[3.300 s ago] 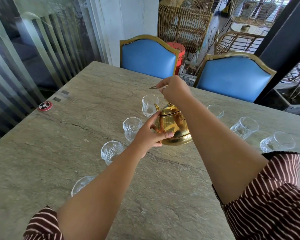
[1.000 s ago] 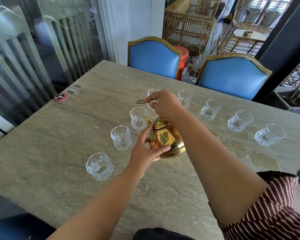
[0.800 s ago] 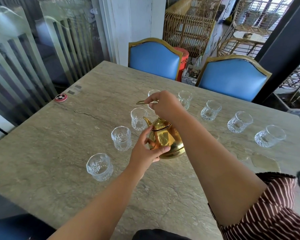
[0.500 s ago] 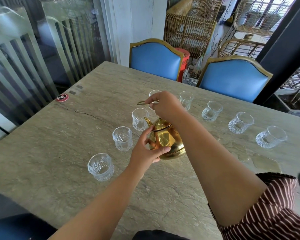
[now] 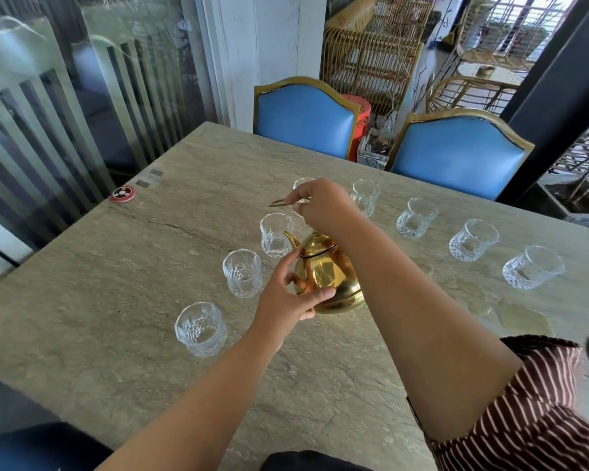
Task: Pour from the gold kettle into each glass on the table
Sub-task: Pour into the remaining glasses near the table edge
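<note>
The gold kettle (image 5: 330, 277) is in the middle of the stone table (image 5: 116, 283), its spout pointing left toward a cut glass (image 5: 275, 235). My right hand (image 5: 320, 205) grips the kettle's thin handle from above. My left hand (image 5: 288, 297) cups the kettle's lower left side. Several clear glasses stand in an arc around it: one near-left (image 5: 200, 329), one (image 5: 242, 277) beside my left hand, and others to the right, among them glass (image 5: 416, 217) and glass (image 5: 532, 267). Whether the kettle rests on the table or is lifted is unclear.
Two blue chairs (image 5: 305, 117) (image 5: 456, 151) stand at the far edge. A small red and black disc (image 5: 122, 193) lies at the table's left edge. A wet patch (image 5: 521, 317) spreads on the right side. A glass partition runs along the left.
The view has shifted since 3.3 s ago, bringing more glasses into sight. Over the last second both hands and the kettle have stayed nearly still.
</note>
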Demonstrator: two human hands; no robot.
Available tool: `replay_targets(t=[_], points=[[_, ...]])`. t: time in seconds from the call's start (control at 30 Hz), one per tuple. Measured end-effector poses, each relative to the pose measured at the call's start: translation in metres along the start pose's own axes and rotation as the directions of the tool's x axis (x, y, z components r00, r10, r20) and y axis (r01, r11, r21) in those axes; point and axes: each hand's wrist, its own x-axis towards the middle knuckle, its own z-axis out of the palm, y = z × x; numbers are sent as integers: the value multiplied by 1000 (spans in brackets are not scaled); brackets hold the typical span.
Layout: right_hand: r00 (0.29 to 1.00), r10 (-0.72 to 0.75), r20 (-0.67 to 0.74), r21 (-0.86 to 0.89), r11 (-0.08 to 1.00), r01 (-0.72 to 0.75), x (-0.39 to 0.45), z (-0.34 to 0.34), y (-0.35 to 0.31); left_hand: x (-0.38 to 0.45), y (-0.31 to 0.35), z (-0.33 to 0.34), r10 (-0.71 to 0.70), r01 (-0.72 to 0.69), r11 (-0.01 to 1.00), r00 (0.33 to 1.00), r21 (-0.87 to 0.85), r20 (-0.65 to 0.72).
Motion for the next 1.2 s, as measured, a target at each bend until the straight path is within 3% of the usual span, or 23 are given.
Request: replay_targets(t=[0.33,0.77,1.2], points=[[999,-2,-35,89,996,5,-7,5,9,2,-7,-5,26,-27,997,1000,72,11],[988,-14,-152,360,931,69,-53,12,37,-7,-25,-6,183,-166,910,983,380,-9],[991,-131,-35,348,928,135,-88,12,20,-70,-31,3,208,-152,940,965,305,-161]])
